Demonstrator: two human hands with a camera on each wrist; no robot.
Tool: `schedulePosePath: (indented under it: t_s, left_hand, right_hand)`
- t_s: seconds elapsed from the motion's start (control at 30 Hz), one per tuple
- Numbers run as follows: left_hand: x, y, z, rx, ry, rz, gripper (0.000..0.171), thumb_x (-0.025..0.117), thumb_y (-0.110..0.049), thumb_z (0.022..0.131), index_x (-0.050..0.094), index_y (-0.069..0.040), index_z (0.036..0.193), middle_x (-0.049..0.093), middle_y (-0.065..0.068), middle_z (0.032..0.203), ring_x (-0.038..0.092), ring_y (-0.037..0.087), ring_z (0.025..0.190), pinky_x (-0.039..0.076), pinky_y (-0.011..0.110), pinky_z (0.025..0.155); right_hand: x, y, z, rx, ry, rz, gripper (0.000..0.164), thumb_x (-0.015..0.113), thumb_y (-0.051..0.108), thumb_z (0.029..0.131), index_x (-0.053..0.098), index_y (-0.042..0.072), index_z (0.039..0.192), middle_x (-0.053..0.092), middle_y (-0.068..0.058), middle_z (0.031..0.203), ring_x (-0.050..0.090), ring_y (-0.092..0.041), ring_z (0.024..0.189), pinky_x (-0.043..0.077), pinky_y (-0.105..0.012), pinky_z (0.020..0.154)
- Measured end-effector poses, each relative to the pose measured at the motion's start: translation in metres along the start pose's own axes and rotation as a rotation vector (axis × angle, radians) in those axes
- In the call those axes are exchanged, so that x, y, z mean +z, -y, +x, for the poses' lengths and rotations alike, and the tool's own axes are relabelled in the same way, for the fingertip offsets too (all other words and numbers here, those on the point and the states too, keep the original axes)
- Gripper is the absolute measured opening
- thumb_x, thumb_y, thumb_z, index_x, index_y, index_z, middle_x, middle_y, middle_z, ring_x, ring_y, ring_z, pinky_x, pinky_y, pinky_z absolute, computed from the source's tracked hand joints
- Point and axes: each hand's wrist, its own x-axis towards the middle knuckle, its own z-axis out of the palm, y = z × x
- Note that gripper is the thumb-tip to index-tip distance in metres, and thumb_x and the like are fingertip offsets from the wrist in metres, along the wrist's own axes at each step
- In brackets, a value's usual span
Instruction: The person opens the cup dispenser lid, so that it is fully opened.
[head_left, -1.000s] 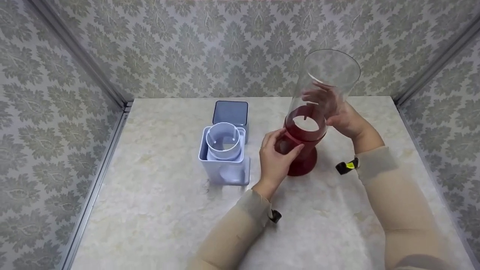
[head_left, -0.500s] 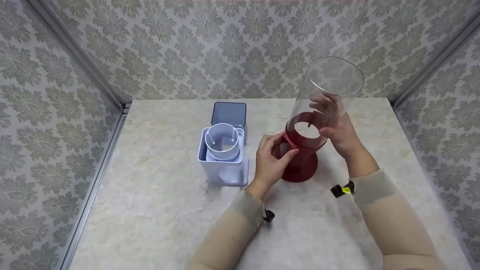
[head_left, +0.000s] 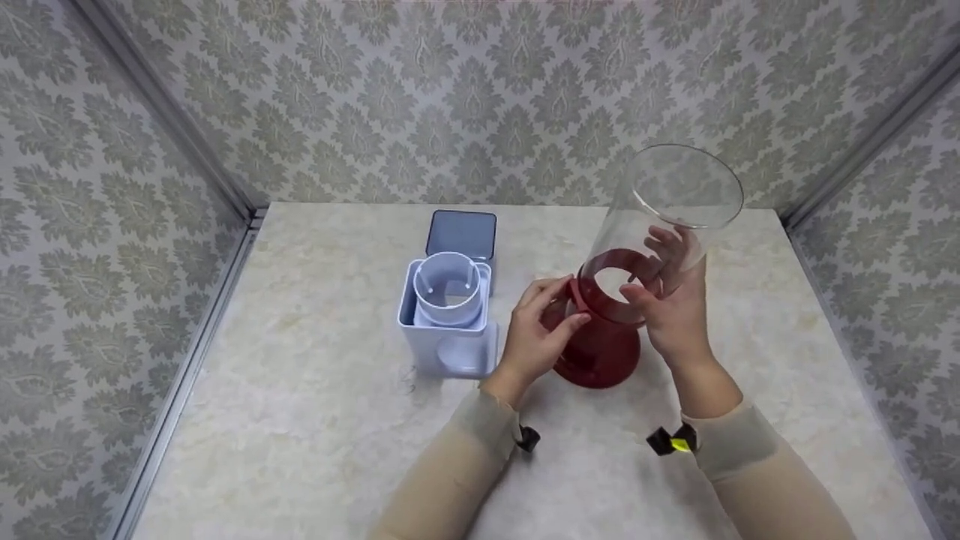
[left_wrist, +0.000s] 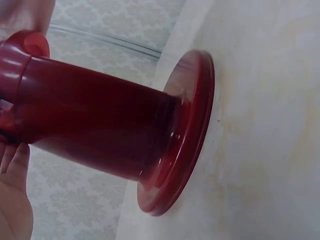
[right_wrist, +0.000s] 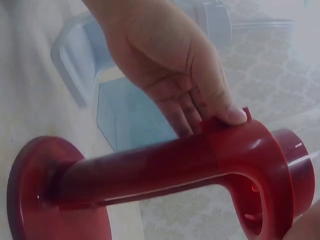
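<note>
Tilted toward the back right, a red stand [head_left: 600,356] with a round foot carries a wide, clear cylinder [head_left: 626,214] in its top ring. On the ring's left side, my left hand [head_left: 534,337] pinches the red edge between thumb and fingers; the right wrist view shows its thumb pressed by a small tab. My right hand [head_left: 679,322] grips the clear cylinder's lower right side, its fingers showing through the clear wall. In the left wrist view the round foot [left_wrist: 200,125] sits close over the table, with the red column [left_wrist: 95,120] leaning from it.
Left of the stand is a pale lilac square container [head_left: 442,349] with a round tube [head_left: 448,300] inside it. Right behind that stands a box with a dark blue-grey see-through top [head_left: 461,234]. Patterned walls [head_left: 480,97] enclose the table [head_left: 315,420] at the back and sides.
The red stand and clear cylinder have come nearer to me, the cylinder's top leaning further right. Both hands moved along with them, the right hand drawing back most.
</note>
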Motion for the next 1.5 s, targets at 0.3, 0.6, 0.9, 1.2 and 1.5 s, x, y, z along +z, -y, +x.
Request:
schedulePosePath:
  t_s: [0.3,0.6,0.9,1.2,1.5]
  left_hand:
    - [-0.012,-0.001,0.002,-0.034,0.107,-0.075,0.064,0.080,-0.003,0.103,0.057,0.004,0.162,0.060,0.023,0.155,0.063,0.035,0.152,0.052,0.033,0.126]
    - [-0.015,-0.003,0.005,-0.075,0.178,-0.147,0.064,0.072,-0.001,0.107,0.048,0.009,0.165,0.051,0.027,0.163,0.054,0.040,0.159,0.048,0.033,0.130]
    - [-0.014,-0.003,0.003,-0.080,0.198,-0.130,0.063,0.066,0.000,0.110,0.043,0.012,0.167,0.047,0.028,0.166,0.049,0.041,0.163,0.045,0.035,0.133]
    - [-0.012,-0.003,-0.001,-0.098,0.214,-0.157,0.063,0.066,0.002,0.110,0.044,0.008,0.168,0.046,0.026,0.166,0.048,0.040,0.164,0.046,0.034,0.132]
    - [-0.013,-0.005,-0.001,-0.110,0.215,-0.168,0.063,0.069,0.001,0.108,0.047,0.008,0.166,0.047,0.025,0.165,0.050,0.037,0.161,0.046,0.032,0.131]
  right_hand:
    - [0.020,0.004,-0.020,-0.022,-0.118,-0.133,0.131,0.107,0.044,0.076,0.024,0.012,0.172,0.041,-0.009,0.166,0.036,-0.030,0.158,0.044,-0.030,0.128]
    - [0.003,0.021,-0.013,0.035,0.009,-0.147,0.156,0.107,0.058,0.069,0.008,0.008,0.179,0.037,-0.013,0.171,0.035,-0.028,0.160,0.035,-0.031,0.130]
    - [-0.024,0.011,0.049,-0.122,0.391,0.230,0.131,0.113,0.038,0.064,0.039,0.017,0.170,0.057,-0.019,0.165,0.062,-0.038,0.151,0.052,-0.043,0.127]
    - [-0.021,0.009,0.038,-0.168,0.329,0.257,0.115,0.111,0.027,0.072,0.046,0.012,0.166,0.068,-0.018,0.157,0.073,-0.039,0.136,0.062,-0.044,0.116]
    - [0.001,0.009,0.015,-0.316,0.045,0.020,0.119,0.111,0.038,0.071,0.043,0.008,0.163,0.063,-0.019,0.153,0.071,-0.038,0.131,0.060,-0.039,0.112]
